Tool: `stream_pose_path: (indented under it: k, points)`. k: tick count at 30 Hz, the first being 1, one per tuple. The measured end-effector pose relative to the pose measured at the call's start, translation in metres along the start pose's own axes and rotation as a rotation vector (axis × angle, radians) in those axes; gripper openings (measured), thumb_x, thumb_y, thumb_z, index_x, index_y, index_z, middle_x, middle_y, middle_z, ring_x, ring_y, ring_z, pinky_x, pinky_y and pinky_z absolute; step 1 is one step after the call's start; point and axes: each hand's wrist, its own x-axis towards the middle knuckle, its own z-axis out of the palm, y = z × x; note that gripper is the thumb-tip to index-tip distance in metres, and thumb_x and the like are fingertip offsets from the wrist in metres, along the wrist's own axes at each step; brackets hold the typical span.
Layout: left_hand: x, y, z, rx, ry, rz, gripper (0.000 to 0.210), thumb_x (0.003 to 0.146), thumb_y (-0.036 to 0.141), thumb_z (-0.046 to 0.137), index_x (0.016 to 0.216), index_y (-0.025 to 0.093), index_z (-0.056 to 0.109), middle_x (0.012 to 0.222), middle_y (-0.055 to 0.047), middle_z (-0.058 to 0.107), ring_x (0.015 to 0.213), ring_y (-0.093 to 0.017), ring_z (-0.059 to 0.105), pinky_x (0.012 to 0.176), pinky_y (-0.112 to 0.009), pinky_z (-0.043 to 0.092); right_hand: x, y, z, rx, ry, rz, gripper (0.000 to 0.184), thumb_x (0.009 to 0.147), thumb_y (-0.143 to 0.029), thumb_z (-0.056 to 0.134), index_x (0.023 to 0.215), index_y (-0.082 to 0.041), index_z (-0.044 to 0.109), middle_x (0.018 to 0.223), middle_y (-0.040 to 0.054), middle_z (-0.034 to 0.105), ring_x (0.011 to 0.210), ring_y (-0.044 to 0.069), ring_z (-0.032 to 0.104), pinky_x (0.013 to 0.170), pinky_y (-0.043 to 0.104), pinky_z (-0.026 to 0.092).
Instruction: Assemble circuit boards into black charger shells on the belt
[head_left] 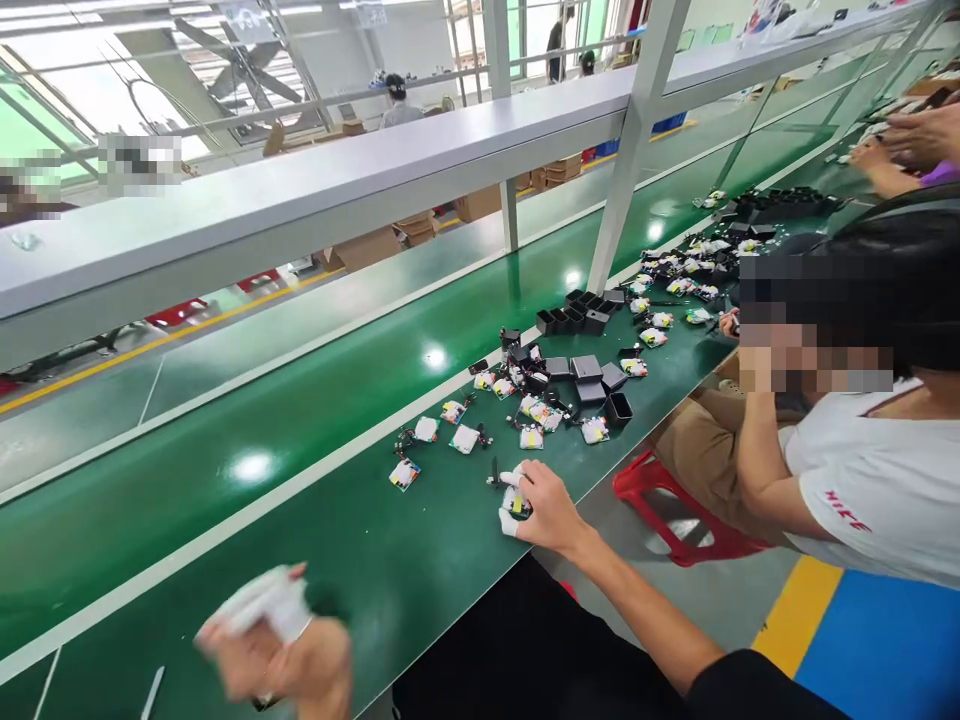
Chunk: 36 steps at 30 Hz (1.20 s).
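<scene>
Between the white-covered fingertips of my right hand [551,508] is a small circuit board [516,502] with white and yellow parts, at the near edge of the green bench. A short lead with a dark piece [493,472] sticks out beside it. My left hand [277,640] is at the lower left over the bench, blurred by motion. White material covers some of its fingers, which look bent; whether they hold anything does not show. Several similar boards with wires, such as one loose board [405,474], lie just beyond my right hand.
Black plastic cases [587,370] stand and lie among the boards. A thin pale strip [153,692] lies at the lower left. Overhead runs a white shelf [337,185] on a post [637,150]. A co-worker [862,450] sits close at right, by a red stool [675,515].
</scene>
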Motion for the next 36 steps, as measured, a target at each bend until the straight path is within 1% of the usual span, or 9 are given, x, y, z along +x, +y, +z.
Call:
stream_pose_path:
  k: [2,7,10,13,17,23,27,31,36]
  points:
    - [0.017,0.032,0.08,-0.057,-0.069,0.171,0.023,0.1,0.041,0.06,0.086,0.026,0.07,0.093,-0.005,0.06,0.095,-0.03,0.063,0.084,-0.049,0.056,0.001,0.004,0.001,0.0,0.0,0.025,0.042,0.075,-0.021,0.078,0.117,-0.02,0.074,0.1,0.006,0.064,0.086,0.025,0.057,0.076,0.038,0.05]
    - [0.072,0.096,0.294,-0.041,-0.843,0.257,0.036,0.104,0.014,0.045,0.094,0.019,0.08,0.108,-0.011,0.07,0.104,-0.026,0.07,0.092,-0.04,0.058,0.002,0.0,0.008,-0.049,-0.06,0.045,0.042,0.076,-0.027,0.08,0.117,-0.022,0.074,0.102,0.0061,0.067,0.089,0.026,0.059,0.078,0.039,0.049]
    - [0.085,0.127,0.402,-0.004,-1.023,0.3,0.025,0.105,0.014,0.055,0.101,0.017,0.08,0.11,-0.011,0.071,0.098,-0.023,0.072,0.094,-0.039,0.059,0.002,0.001,0.011,-0.086,-0.121,0.063,0.043,0.078,-0.031,0.081,0.119,-0.022,0.072,0.106,0.0068,0.068,0.092,0.027,0.059,0.081,0.039,0.049]
    - [0.079,0.154,0.476,0.034,-1.121,0.314,0.027,0.108,0.034,0.069,0.124,0.013,0.075,0.128,-0.011,0.072,0.11,-0.023,0.074,0.105,-0.044,0.062,0.002,0.003,0.015,-0.104,-0.169,0.095,0.041,0.077,-0.035,0.081,0.114,-0.022,0.072,0.106,0.0072,0.068,0.093,0.027,0.058,0.083,0.04,0.049]
    - [0.068,0.182,0.515,0.072,-1.189,0.272,0.047,0.109,0.046,0.071,0.144,0.015,0.067,0.147,-0.014,0.068,0.124,-0.026,0.073,0.108,-0.05,0.065,-0.004,0.011,0.03,-0.149,-0.185,0.125,0.049,0.069,-0.044,0.085,0.11,-0.021,0.071,0.105,0.0078,0.068,0.093,0.028,0.06,0.083,0.041,0.052]
    - [0.082,0.198,0.504,0.074,-1.154,0.16,0.029,0.092,0.031,0.088,0.11,0.014,0.072,0.114,-0.011,0.076,0.111,-0.029,0.076,0.102,-0.05,0.065,-0.011,0.042,0.07,-0.278,-0.171,0.02,0.05,0.068,-0.062,0.09,0.093,-0.022,0.074,0.09,0.0044,0.064,0.078,0.024,0.057,0.069,0.036,0.051]
    - [0.101,0.192,0.456,-0.06,-0.942,0.072,0.042,0.076,0.032,0.086,0.105,0.02,0.059,0.11,-0.007,0.07,0.114,-0.031,0.073,0.11,-0.055,0.063,-0.003,0.057,0.077,-0.258,-0.085,0.026,0.05,0.073,-0.069,0.089,0.088,-0.024,0.073,0.081,-0.0004,0.058,0.072,0.021,0.053,0.065,0.031,0.049]
    - [0.079,0.171,0.319,-0.686,-0.71,-0.246,0.069,0.057,0.036,0.091,0.118,0.028,0.059,0.13,-0.007,0.072,0.123,-0.037,0.075,0.117,-0.069,0.062,0.004,0.05,0.059,-0.087,0.026,0.117,0.065,0.065,-0.076,0.092,0.098,-0.023,0.077,0.082,-0.0033,0.055,0.068,0.017,0.051,0.066,0.032,0.05]
    - [-0.038,0.08,0.13,-0.774,-0.553,-0.592,0.092,0.043,0.033,0.078,0.13,0.062,0.075,0.136,0.006,0.083,0.144,-0.057,0.066,0.119,-0.084,0.056,0.008,0.01,0.022,0.512,0.166,0.361,0.076,0.049,-0.07,0.103,0.103,-0.024,0.078,0.092,-0.0031,0.065,0.072,0.014,0.059,0.069,0.03,0.05]
